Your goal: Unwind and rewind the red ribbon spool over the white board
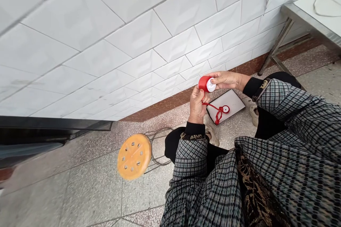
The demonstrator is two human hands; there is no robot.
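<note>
A spool of red ribbon (204, 83) with a white printed end label is in front of me. My right hand (226, 79) is closed around it, thumb against the label end. My left hand (197, 103) is just below, its fingers pinched at the ribbon coming off the spool. From there a red strand (211, 105) runs down to a looped, knotted bit of ribbon (218, 116). Beside the knot is a small white disc with a red rim (226, 109), over a white, dark-edged tray (234, 103) on the floor.
An orange round stool (134, 156) with thin metal legs lies tipped on the floor to the left. A metal-framed table (306, 14) stands at upper right. White tiled wall (138, 42) rises ahead, and a dark object (53, 138) sits at far left.
</note>
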